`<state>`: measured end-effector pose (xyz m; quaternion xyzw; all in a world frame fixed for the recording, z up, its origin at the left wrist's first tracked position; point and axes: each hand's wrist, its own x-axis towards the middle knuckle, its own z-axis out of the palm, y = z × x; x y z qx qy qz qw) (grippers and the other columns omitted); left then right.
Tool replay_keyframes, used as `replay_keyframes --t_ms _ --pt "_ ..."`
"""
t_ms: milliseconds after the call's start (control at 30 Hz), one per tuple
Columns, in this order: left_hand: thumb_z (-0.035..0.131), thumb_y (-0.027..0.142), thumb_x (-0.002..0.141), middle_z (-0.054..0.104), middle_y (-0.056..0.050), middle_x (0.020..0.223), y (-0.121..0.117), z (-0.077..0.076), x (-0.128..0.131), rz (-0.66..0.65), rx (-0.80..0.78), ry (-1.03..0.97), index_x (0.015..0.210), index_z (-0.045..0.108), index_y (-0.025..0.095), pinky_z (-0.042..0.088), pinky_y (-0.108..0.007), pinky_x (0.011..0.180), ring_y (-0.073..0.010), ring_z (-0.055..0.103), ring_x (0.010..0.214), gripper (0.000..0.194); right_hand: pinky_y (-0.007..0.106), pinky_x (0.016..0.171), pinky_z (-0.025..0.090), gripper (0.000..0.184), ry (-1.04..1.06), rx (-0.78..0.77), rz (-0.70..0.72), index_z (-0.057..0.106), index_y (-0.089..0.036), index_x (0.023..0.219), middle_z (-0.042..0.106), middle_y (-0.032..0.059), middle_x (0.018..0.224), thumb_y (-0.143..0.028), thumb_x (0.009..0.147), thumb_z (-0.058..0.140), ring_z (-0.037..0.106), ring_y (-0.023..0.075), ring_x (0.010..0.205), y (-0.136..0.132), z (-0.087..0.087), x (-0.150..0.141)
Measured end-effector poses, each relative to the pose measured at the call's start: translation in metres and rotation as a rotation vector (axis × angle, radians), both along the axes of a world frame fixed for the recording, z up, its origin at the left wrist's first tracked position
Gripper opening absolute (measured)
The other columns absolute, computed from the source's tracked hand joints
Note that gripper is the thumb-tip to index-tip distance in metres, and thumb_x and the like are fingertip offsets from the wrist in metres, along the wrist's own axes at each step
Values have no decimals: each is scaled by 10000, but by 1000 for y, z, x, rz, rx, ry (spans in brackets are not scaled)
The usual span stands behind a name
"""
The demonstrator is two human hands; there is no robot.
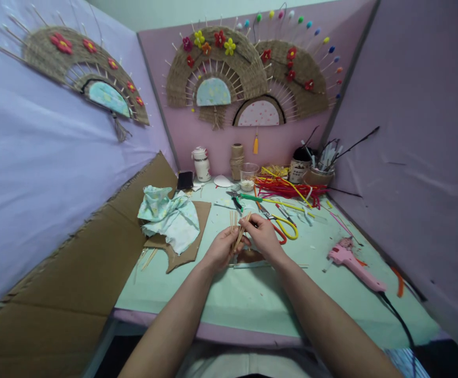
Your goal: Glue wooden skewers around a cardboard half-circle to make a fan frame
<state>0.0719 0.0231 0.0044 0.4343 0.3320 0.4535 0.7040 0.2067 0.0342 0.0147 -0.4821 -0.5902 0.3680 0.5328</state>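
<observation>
My left hand is closed around a small bunch of thin wooden sticks, whose tips poke up above the fingers. My right hand pinches sticks from the same bunch between thumb and fingertips, close beside the left hand. Beneath the hands lies a brown piece with a pale edge, partly hidden by them. Thin sticks lie flat along its near edge. Just beyond the right hand rest scissors with yellow and red handles and green-handled pliers.
A pink glue gun with a black cord lies at the right. Patterned cloth covers part of a cardboard piece at the left. Red pipe cleaners, a clear cup, twine and a white bottle stand behind.
</observation>
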Motion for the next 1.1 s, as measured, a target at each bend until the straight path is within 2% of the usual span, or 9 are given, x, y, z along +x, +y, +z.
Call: replay_keyframes --t_ms 200,367,433,533,700,800,933,1000,1100 --pt "715 546 777 679 -62 763 5 7 -3 45 3 182 886 610 157 466 -251 654 -148 613 665 417 274 622 389 312 111 -8 25 625 -185 682 548 -20 640 -478 788 649 479 141 640 -3 16 14" --pt "525 296 899 580 -9 670 20 34 4 153 478 859 764 607 212 385 -266 667 -183 542 682 179 260 558 342 328 302 148 -241 681 -192 789 506 -31 633 -519 775 707 414 114 590 0 31 69" --pt "535 252 889 602 -26 740 30 43 16 33 701 1025 742 602 223 371 -278 699 -205 541 753 164 252 531 325 333 409 206 -331 681 -198 807 488 -35 621 -524 763 727 409 107 577 1 32 89" --pt "584 194 863 582 -49 734 46 47 42 -285 967 1191 702 595 206 362 -298 732 -220 530 768 161 244 503 309 348 498 242 -380 662 -202 785 465 -41 604 -533 732 755 397 98 558 -1 32 105" --pt "589 75 816 629 -88 853 62 42 66 -666 1214 1380 719 619 178 341 -329 786 -246 549 895 145 242 500 321 355 549 232 -372 653 -204 791 454 -45 609 -534 717 763 395 93 556 -7 35 101" --pt "579 112 850 653 -84 878 62 38 66 -724 1272 1413 785 651 180 334 -336 815 -237 558 919 118 242 510 331 342 555 233 -352 653 -205 784 454 -43 620 -524 728 762 395 91 563 -8 36 97" --pt "587 129 845 678 -72 890 62 37 60 -685 1242 1348 824 685 186 331 -354 892 -227 573 936 115 253 537 346 336 448 224 -333 638 -206 773 456 -34 637 -534 787 710 412 103 584 -8 32 95" --pt "592 105 816 688 -70 898 64 42 55 -598 1170 1276 828 704 194 345 -352 912 -225 586 945 144 256 537 332 322 391 198 -294 643 -204 787 454 -33 640 -522 803 694 402 107 586 -10 31 93" --pt "578 120 824 704 -80 912 66 57 41 -342 948 1109 819 716 185 405 -335 879 -215 611 915 153 256 538 313 302 276 116 -170 649 -193 759 463 -33 623 -489 797 695 385 107 583 -13 32 89"
